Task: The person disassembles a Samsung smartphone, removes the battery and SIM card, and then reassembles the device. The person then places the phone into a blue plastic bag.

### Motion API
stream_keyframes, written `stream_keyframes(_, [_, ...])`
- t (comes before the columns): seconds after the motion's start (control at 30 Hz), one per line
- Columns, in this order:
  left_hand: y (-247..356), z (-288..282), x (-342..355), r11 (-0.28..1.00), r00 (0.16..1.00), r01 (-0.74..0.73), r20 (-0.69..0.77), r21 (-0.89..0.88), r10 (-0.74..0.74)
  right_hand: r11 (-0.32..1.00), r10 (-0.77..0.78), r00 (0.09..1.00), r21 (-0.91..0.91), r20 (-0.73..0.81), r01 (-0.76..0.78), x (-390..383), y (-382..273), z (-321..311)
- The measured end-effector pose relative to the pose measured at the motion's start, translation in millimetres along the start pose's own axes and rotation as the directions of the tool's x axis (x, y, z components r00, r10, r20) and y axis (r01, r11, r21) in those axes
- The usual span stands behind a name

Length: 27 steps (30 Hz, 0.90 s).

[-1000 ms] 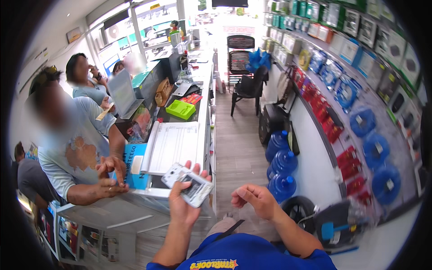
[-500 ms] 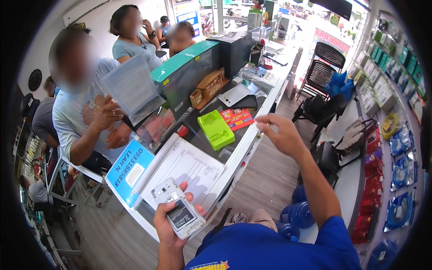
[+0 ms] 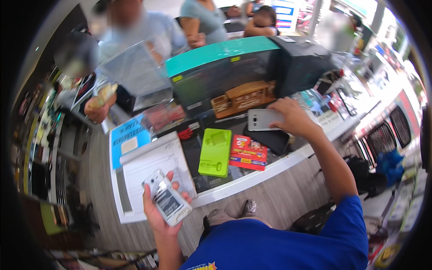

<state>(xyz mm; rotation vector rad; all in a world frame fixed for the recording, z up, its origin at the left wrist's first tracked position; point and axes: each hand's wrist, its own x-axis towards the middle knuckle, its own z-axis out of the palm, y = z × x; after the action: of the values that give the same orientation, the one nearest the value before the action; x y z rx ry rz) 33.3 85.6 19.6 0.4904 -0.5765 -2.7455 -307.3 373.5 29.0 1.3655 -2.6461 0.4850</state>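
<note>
In my left hand (image 3: 157, 220) lies a white smartphone (image 3: 180, 211) with its back off, so the dark battery shows. My thumb and fingers wrap its sides. My right hand (image 3: 294, 118) reaches over the counter, its thumb and fingers around the right end of a pale phone back cover (image 3: 257, 120). That cover lies partly over a black flat case (image 3: 274, 141). Nearer me are a red printed card (image 3: 249, 153) and a lime-green moulded tray (image 3: 215, 153). An open receipt book (image 3: 150, 164) with a blue cover sits beside and beneath the held phone.
A glass counter with a white edge (image 3: 252, 181) runs before me. Along its far side stand a green-topped case (image 3: 220, 54), a wooden holder (image 3: 243, 96) and a black box (image 3: 301, 58). Across it, a person holds banknotes (image 3: 105, 95) near a clear plastic box (image 3: 135, 72).
My right hand has moved from beyond the counter's edge onto the back cover. My view has turned right. The phone stays in my left hand, and the person opposite now shows banknotes.
</note>
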Motion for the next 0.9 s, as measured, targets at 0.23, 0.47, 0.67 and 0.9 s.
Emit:
stream_keyframes(0.23, [-35, 6, 27, 0.988, 0.998, -0.042, 0.037, -0.147, 0.048, 0.722, 0.253, 0.951, 0.689, -0.178, -0.063, 13, -20, -5])
stream_keyframes(0.47, [-43, 8, 43, 0.984, 0.993, -0.101, -0.075, -0.149, 0.09, 0.636, -0.073, 0.973, 0.741, -0.218, 0.214, 20, -163, 35])
stream_keyframes(0.67, [-31, -1, 52, 0.962, 0.963, -0.258, -0.108, -0.085, 0.249, 0.866, -0.27, 0.961, 0.421, -0.062, 0.27, 8, -281, 69])
stream_keyframes(0.9, [6, -9, 40, 0.965, 0.966, -0.249, 0.053, -0.077, 0.254, 0.897, -0.294, 0.954, 0.328, -0.059, 0.297, 20, -317, 81])
